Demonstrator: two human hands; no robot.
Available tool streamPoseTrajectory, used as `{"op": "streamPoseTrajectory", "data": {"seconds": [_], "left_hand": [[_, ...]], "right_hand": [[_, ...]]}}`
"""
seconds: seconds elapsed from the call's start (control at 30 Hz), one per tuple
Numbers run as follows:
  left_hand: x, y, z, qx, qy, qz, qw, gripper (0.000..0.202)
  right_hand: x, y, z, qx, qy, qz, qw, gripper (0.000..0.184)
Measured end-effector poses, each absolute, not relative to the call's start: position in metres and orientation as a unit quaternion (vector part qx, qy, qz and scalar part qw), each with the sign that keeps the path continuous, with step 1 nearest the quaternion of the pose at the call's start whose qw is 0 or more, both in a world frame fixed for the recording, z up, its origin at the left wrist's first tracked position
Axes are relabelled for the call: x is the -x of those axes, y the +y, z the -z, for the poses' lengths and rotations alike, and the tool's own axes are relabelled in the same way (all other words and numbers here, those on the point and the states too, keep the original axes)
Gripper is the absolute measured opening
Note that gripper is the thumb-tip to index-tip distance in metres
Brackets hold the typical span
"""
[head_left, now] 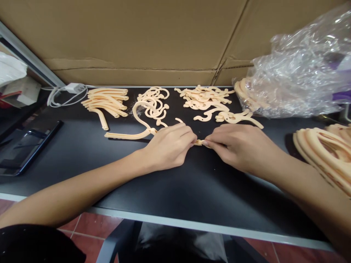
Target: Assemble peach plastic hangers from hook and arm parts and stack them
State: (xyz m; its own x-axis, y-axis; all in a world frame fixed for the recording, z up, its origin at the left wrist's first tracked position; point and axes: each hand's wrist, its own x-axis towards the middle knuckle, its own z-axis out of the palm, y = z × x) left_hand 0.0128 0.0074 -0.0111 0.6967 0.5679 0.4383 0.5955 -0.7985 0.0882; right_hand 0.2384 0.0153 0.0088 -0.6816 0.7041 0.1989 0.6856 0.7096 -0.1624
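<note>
A partly joined beige plastic folding clothes hanger, with a curved hook and a straight arm, lies flat on the black table. My left hand is closed on its right side and covers much of it. My right hand pinches a beige plastic hanger piece that meets the left hand's fingertips. Most of that piece is hidden by the fingers. Behind the hands lie a pile of loose hooks and a pile of wavy hanger pieces.
Straight hanger arms are piled at the back left, near a white cable and a dark phone. Clear plastic bags and stacked hangers stand at the right. A cardboard sheet rises along the back edge.
</note>
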Motion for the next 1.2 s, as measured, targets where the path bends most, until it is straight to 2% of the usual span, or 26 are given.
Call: {"op": "streamPoseTrajectory", "data": {"seconds": [0.27,0.67,1.2], "left_hand": [[-0.011,0.009,0.011,0.926,-0.294,0.238,0.014,0.023],[-0.009,0.009,0.01,0.925,-0.276,0.261,-0.023,0.022],[-0.012,0.006,0.011,0.916,-0.324,0.237,-0.004,0.019]], "right_hand": [[-0.241,0.016,-0.004,0.307,-0.941,0.014,0.142,0.038],[-0.241,0.02,-0.005,0.312,-0.937,-0.066,0.142,0.032],[-0.234,-0.005,-0.012,0.256,-0.95,0.155,0.085,0.026]]}}
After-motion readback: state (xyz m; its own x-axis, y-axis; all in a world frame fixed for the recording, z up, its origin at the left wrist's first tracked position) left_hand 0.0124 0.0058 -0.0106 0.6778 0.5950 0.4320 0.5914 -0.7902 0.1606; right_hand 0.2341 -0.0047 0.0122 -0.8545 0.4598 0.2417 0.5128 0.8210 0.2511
